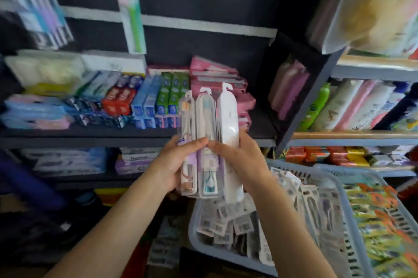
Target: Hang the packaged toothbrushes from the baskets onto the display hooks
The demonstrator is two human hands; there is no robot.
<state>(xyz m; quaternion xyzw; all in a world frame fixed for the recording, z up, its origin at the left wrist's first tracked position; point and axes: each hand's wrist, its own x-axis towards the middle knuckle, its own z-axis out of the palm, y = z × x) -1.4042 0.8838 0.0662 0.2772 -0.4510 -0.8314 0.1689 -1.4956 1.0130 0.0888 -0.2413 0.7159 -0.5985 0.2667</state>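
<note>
Toothbrush packs stand upright between both hands, before the shelves (baskets lower right)

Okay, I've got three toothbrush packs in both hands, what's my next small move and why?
Probably lift the packs toward the hooks. Left hand and right hand both grip them with the hanger tabs up, in front of the toothpaste shelf; no free hook shows clearly in this blurred view.

This is a small shop, in its toiletries corner. Dark shelves carry boxed toothpaste in tight rows of red, blue and green, with pink boxes stacked beside them, bottles on the neighbouring rack and packaged toothbrushes hanging above. Grey plastic baskets hold many identical packets of stock, one of them full of yellow packs.
</note>
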